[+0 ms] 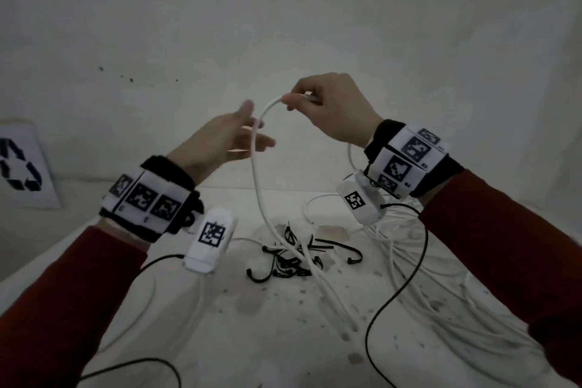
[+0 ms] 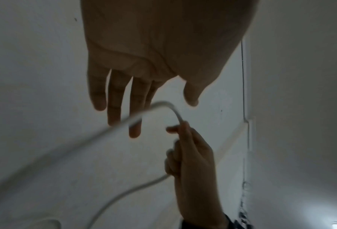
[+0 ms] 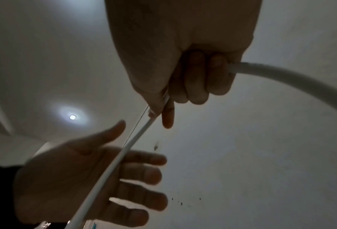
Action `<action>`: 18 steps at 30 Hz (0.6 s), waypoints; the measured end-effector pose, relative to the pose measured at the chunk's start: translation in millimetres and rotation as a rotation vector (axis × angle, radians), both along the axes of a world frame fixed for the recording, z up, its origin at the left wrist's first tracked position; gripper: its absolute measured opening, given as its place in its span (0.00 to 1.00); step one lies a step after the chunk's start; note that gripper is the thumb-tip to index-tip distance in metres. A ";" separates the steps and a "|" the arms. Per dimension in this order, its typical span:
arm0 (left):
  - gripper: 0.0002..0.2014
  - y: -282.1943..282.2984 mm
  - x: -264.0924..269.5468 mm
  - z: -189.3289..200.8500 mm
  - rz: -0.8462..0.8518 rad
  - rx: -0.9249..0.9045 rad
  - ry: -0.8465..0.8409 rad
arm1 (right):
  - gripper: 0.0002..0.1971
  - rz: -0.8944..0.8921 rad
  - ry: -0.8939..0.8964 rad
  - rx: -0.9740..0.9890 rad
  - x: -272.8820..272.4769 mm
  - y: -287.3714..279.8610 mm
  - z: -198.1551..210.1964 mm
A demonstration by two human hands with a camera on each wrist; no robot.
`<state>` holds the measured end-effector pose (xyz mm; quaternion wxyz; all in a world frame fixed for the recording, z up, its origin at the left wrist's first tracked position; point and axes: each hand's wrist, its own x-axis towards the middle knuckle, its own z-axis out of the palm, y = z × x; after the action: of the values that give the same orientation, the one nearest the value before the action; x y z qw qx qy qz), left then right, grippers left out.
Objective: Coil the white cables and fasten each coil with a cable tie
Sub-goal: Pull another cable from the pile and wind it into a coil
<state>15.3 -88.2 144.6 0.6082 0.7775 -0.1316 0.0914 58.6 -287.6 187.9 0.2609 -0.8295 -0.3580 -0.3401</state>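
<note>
A white cable (image 1: 256,173) rises from the table in an arch. My right hand (image 1: 327,110) pinches it near the top, fingers curled round it (image 3: 193,80); the cable (image 3: 293,79) leaves the fist to the right. My left hand (image 1: 233,135) is held open beside the hanging strand, fingers straight (image 2: 116,99), palm toward the cable (image 2: 124,122), which passes in front of the fingers (image 3: 140,175). I cannot tell whether they touch it. Black cable ties (image 1: 299,255) lie in a loose heap on the table below.
More white cables (image 1: 406,249) lie tangled on the stained white table (image 1: 252,340) at the right and front left. Thin black wires (image 1: 396,293) run from the wrist cameras. A card with a recycling sign (image 1: 22,167) leans at the far left.
</note>
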 end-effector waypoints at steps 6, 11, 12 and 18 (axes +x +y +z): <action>0.16 -21.2 0.4 19.0 0.072 -0.041 -0.209 | 0.15 0.061 0.006 0.121 3.4 -5.2 4.7; 0.18 8.4 15.6 29.2 0.360 0.062 -0.477 | 0.15 0.030 0.083 0.033 22.4 -31.3 -25.4; 0.18 17.6 18.0 31.7 0.425 0.047 -0.507 | 0.15 0.011 0.097 0.042 27.4 -38.7 -33.3; 0.17 79.3 30.2 37.6 0.706 0.057 -0.522 | 0.11 -0.135 0.182 0.046 49.4 -95.3 -79.5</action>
<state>45.5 -8.9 182.3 0.4643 0.7420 -0.0097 0.4835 108.0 -382.9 108.4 0.2878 -0.8730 -0.2684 -0.2881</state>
